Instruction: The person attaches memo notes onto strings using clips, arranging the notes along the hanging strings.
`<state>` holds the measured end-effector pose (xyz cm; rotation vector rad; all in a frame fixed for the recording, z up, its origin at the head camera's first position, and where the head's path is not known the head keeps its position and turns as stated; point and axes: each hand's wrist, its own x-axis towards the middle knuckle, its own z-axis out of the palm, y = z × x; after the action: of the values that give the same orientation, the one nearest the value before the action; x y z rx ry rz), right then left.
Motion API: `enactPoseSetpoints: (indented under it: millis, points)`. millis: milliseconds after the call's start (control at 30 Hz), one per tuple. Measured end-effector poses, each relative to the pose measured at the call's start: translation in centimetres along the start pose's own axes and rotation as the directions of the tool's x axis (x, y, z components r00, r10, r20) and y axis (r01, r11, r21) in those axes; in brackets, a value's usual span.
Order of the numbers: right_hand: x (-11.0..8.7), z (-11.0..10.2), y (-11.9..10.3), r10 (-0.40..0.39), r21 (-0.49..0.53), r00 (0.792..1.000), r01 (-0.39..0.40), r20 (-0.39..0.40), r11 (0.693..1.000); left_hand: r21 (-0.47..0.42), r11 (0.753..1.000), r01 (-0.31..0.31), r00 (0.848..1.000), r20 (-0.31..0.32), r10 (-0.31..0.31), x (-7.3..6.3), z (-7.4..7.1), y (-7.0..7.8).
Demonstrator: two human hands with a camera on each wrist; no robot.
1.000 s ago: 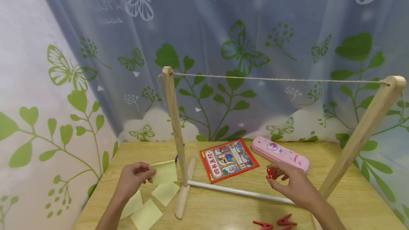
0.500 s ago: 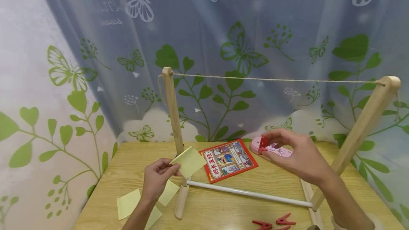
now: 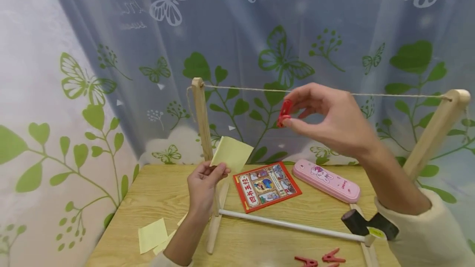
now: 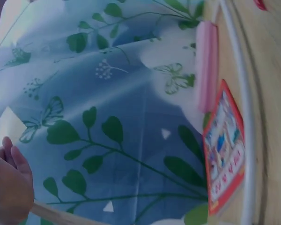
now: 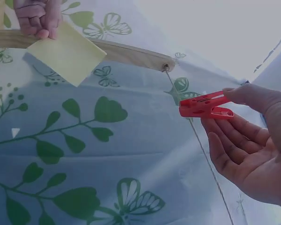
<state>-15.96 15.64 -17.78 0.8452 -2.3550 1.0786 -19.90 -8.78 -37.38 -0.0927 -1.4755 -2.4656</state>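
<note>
1. Right hand is pinching a red clothespin, thumb on one lever and fingers under the other. The clip sticks out past the fingertips, clear of the palm.
2. Going by the right wrist view, the clip's long axis runs away from the hand, tail in the grip, nose pointing outward. From the head view it's pretty foreshortened and looks steeply tilted.
3. It's up in the air, a bit below the string in the head view. The right wrist view has it crossing in front of the string, but I can't tell if they touch.
4. Left hand has a yellow note pinched by its lower edge, thumb in front. The sheet sits beyond the fingertips, tilted, heading up and to the right. Looks roughly square, so no real long axis.
5. That note's beside the left post, well below the string.
</note>
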Motion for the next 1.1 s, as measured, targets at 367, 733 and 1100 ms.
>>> enactPoseSetpoints:
  millis: [367,733,1100]
  points:
    - [5.6,1.2,-2.0,0.04,0.148,0.999,-0.041,0.009,0.988,-0.263,0.964,0.036,0.996,-0.07,-0.056,-0.2,3.3,1.5]
    - [9.7,2.5,-2.5,0.082,0.252,0.997,-0.076,-0.011,0.965,-0.321,0.947,-0.012,0.997,-0.082,-0.015,1.8,6.5,3.4]
    - [11.4,3.9,-2.5,0.077,0.229,0.993,-0.096,0.09,0.969,-0.368,0.929,-0.034,0.997,-0.083,0.004,1.9,7.7,4.1]
